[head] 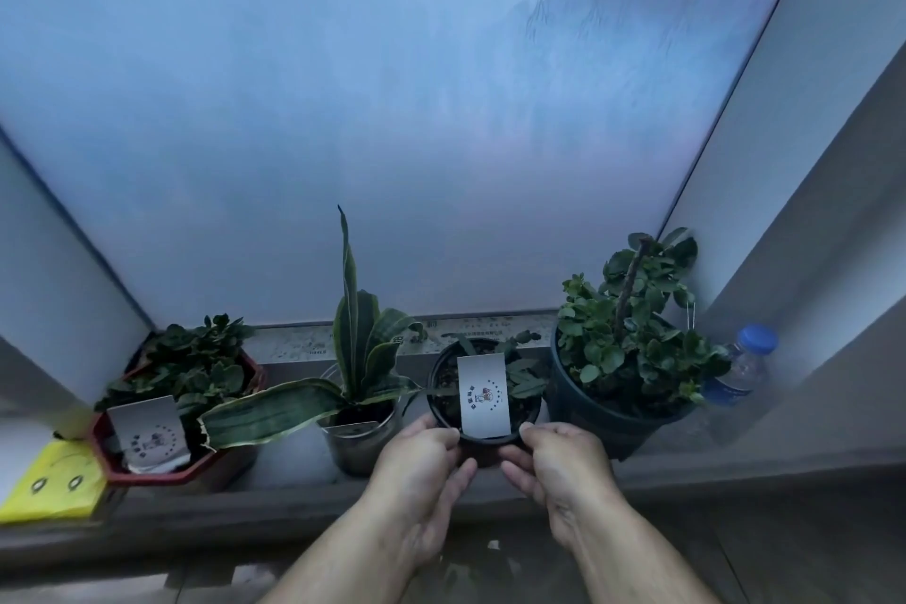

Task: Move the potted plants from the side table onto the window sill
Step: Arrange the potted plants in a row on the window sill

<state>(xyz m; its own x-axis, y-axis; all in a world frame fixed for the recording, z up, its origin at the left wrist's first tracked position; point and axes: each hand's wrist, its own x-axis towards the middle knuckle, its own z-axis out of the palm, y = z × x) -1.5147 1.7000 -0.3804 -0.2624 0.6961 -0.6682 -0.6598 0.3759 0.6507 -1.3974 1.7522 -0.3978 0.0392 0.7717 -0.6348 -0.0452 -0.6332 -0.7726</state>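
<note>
1. The small black pot (483,412), seen from the head view, is sitting on the window sill (294,471) between the steel pot with the snake plant (360,441) and the large dark pot (608,412) holding a bushy plant; whether its base is fully resting on the sill is hidden behind the hands.
2. The left hand (421,471) and the right hand (559,466) are gripping the pot from opposite sides, thumbs lying on the near rim and fingers (465,468) curling under the front wall, so both are clamped on it.
3. A white card (483,395) is standing in the soil, leaning toward the camera just above the thumbs.
4. The pot is looking light and rigid, probably thin plastic, with loose soil and soft sprawling stems, so holding it low on the wall and level seems the safest grip.
5. A red octagonal pot (166,451) is standing further left, and a water bottle (740,373) is standing at the far right.
</note>
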